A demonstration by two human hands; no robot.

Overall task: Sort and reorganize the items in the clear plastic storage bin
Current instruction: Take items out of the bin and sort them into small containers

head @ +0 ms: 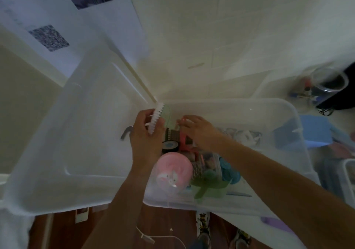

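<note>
Two hands: both reached into the clear plastic storage bin (pixel 278 110), the left hand (pixel 146 139) and right hand (pixel 199 131) close together near its far left corner.
Left fingers: curled round a white plastic brush with short bristles (pixel 156 120), which stood tilted on edge between thumb and fingers.
Right fingers: bent downward at a thin pale green item (pixel 169 114) just beside the brush; whether they pinched anything could not be told, the tips being blurred.
Below the fingers: a brown patterned tape roll (pixel 172 135), a black roll with a blue centre (pixel 170 146) and a pink plastic piece (pixel 184 142) lay packed together inside the bin.
Nearer than the left hand: a round pink container with a small rabbit figure on it (pixel 173 170) lay against the bin's near wall.
Beneath the right forearm: teal fabric (pixel 230 172) and a green soft item (pixel 209 185) lay in the bin.
Right of the right fingers: grey and white cords or cloth (pixel 240 135) lay on the bin floor, well apart from the hand.
Left of the left hand: the translucent bin lid (pixel 76 133) lay tilted against the bin, a grey hooked piece (pixel 126 131) showing by it.
Far right: a clear round jar (pixel 329 81) and a light blue box (pixel 317 131) stood outside the bin.
Underneath: dark wooden floor (pixel 163 225) and a patterned shoe (pixel 203 227).
</note>
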